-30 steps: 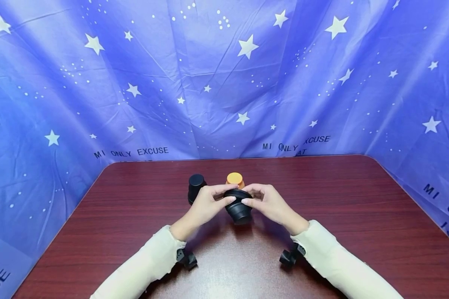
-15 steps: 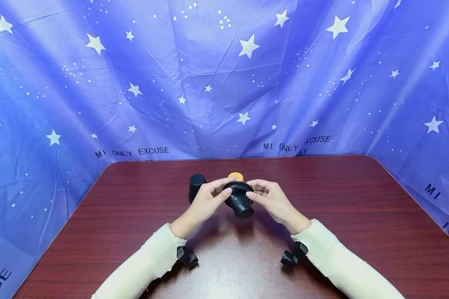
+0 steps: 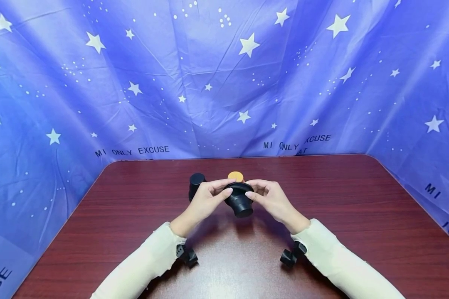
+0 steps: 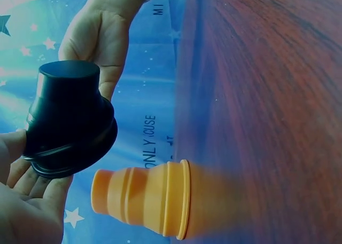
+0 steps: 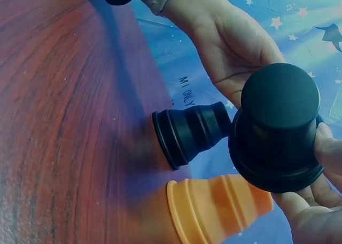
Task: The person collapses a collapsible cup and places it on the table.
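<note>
A black stepped cup, seemingly a collapsible one [image 3: 241, 204], is held above the table between both hands, its wide rim away from the person and its narrow base tilted toward them. My left hand [image 3: 205, 198] pinches the rim's left side, thumb on the near face and fingers behind. On the opposite side my right hand [image 3: 272, 199] pinches the rim the same way. The left wrist view shows the cup's [image 4: 69, 108] wall folded unevenly near the rim. Just behind it, an orange stepped cup [image 3: 235, 177] stands upside down, partly hidden by the held cup and fingers.
A second black stepped cup [image 3: 196, 180] stands upside down left of the orange one, partly behind the left hand. All are over a dark red wooden table [image 3: 321, 191]. A blue star-printed curtain [image 3: 224, 74] hangs around its back and sides.
Over the last second the held cup rises a little and its wall changes from several visible steps to a smoother shape. In the last half second, hands and cup stay almost still.
</note>
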Tool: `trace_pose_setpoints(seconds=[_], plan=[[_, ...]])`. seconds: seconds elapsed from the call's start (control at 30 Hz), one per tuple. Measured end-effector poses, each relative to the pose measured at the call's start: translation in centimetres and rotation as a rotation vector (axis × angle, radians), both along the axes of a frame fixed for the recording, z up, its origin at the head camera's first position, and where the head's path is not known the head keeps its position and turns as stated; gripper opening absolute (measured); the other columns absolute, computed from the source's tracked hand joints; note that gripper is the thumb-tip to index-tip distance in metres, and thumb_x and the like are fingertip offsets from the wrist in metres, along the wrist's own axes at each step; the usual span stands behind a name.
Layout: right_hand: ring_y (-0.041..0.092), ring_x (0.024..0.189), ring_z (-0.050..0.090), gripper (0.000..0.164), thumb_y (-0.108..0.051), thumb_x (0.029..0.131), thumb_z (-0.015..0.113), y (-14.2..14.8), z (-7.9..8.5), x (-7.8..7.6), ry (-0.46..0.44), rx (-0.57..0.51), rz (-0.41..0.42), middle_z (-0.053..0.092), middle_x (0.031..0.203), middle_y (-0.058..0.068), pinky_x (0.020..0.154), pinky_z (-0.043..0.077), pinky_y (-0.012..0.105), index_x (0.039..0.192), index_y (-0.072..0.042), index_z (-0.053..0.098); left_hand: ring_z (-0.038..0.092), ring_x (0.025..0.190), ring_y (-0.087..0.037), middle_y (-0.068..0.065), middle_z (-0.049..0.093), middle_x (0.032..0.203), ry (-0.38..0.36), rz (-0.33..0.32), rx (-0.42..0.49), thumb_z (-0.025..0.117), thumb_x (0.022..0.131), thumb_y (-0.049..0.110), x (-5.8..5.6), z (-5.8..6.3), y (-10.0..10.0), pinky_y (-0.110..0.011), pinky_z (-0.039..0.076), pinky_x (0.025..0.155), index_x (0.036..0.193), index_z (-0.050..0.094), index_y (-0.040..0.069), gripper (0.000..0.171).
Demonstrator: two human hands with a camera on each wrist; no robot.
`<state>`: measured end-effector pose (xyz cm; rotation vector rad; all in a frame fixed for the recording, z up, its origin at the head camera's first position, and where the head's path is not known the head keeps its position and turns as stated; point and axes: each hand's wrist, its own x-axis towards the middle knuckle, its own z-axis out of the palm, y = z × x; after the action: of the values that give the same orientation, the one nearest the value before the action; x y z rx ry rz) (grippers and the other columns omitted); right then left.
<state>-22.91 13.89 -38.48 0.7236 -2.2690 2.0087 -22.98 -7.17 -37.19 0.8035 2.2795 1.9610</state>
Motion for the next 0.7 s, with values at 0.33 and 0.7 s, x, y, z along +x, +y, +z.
trace_pose_setpoints(seconds=[0.33, 0.7], plan=[[0.009, 0.071, 0.058, 0.025, 0.001, 0.086, 0.064, -0.1, -0.3, -0.2, 0.029, 0.057, -0.027, 0.065, 0.083, 0.009, 0.066, 0.050, 0.024, 0.110, 0.010, 0.064, 0.062, 0.085, 0.001, -0.026, 0.064, 0.111, -0.004, 0.012, -0.024, 0.057, 0.092, 0.001, 1.0, 1.3, -0.1, -0.018, 0.051, 0.074, 0.121, 0.057, -0.011, 0.032], [0.010, 0.076, 0.061, 0.025, -0.003, 0.088, 0.064, -0.1, -0.1, -0.1, 0.051, 0.100, -0.028, 0.068, 0.091, 0.016, 0.069, 0.051, 0.023, 0.111, 0.005, 0.065, 0.063, 0.090, -0.006, -0.016, 0.066, 0.113, 0.070, 0.038, -0.095, 0.058, 0.093, 0.006, -0.6, -1.1, -0.4, -0.019, 0.051, 0.075, 0.122, 0.061, -0.002, 0.030]])
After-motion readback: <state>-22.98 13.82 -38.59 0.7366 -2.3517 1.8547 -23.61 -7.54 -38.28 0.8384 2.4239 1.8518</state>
